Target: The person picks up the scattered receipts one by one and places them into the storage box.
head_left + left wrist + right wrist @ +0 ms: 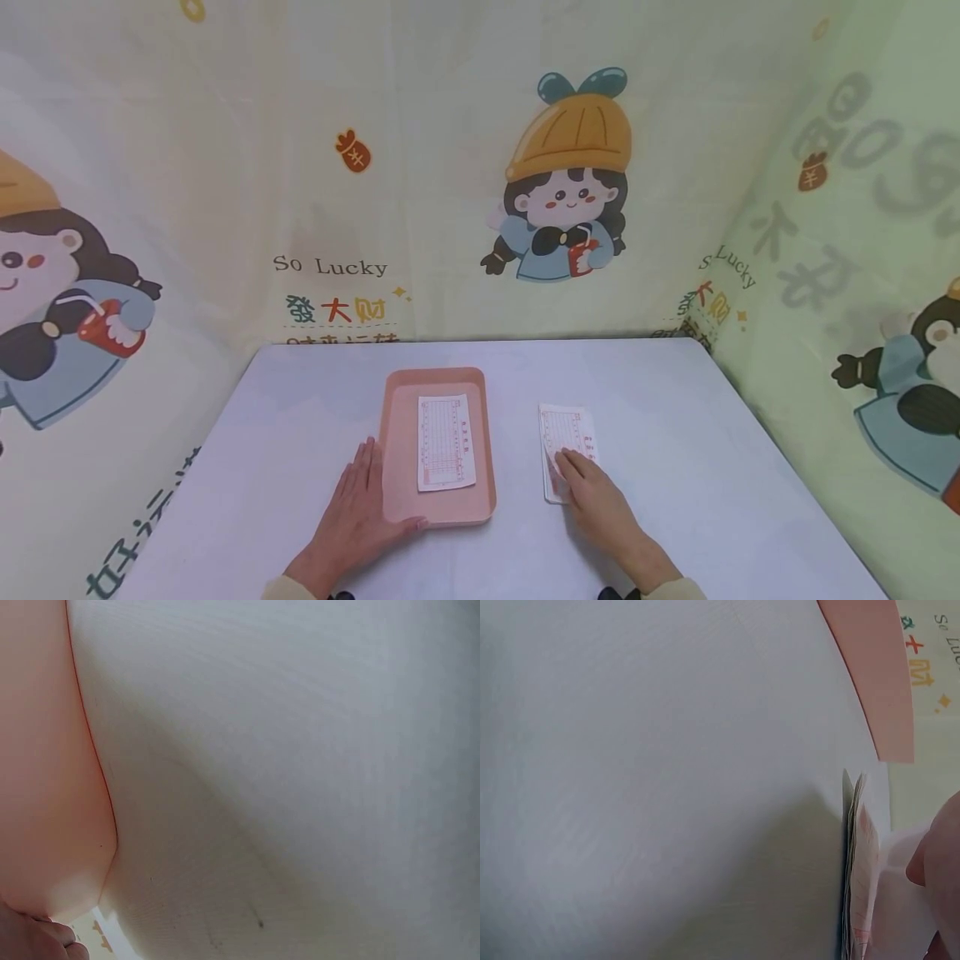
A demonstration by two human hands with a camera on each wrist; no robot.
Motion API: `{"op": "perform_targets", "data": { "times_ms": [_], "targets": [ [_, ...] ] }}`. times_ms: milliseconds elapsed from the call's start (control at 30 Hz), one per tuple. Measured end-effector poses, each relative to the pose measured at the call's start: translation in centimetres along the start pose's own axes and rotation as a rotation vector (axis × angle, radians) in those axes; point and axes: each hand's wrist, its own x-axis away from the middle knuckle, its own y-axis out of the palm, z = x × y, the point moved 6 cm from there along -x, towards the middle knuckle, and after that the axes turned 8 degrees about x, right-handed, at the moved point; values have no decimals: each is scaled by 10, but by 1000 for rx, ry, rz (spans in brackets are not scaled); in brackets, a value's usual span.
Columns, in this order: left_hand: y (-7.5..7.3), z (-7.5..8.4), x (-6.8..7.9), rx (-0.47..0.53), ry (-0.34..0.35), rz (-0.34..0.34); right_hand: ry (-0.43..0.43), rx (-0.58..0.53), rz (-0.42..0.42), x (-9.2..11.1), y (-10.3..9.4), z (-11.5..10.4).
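Note:
A pink tray (401,500) lies on the table, with a printed paper slip (446,442) inside it. My left hand (356,508) rests against the tray's left side, fingers straight and thumb along the near edge. To the tray's right is a small stack of printed paper slips (566,425). The fingertips of my right hand (600,504) pinch the top slip near the stack's lower right, and its lower left edge bends up. The right thumb is hidden in the head view. In the right wrist view the stack (855,870) shows edge-on, its layers slightly spread.
The white table (315,392) runs back to a patterned cloth wall (442,167), and another cloth wall (795,250) stands along its right side. The tray's side (52,750) fills the left of the left wrist view.

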Motion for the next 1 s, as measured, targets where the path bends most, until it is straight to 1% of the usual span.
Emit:
{"op": "perform_targets", "data": {
  "times_ms": [200,433,667,833,1000],
  "targets": [
    [0,0,0,14,-8,-11,-7,26,-1,-1,1,0],
    [-1,0,-1,11,-9,-17,10,28,-14,-2,1,1],
    [-1,0,-1,14,-11,-17,-4,26,50,-2,-3,0],
    [-1,1,0,25,-7,-11,1,4,69,-3,-6,1],
    [-2,1,1,24,-4,-9,12,6,89,-5,-10,2]
  ]
}}
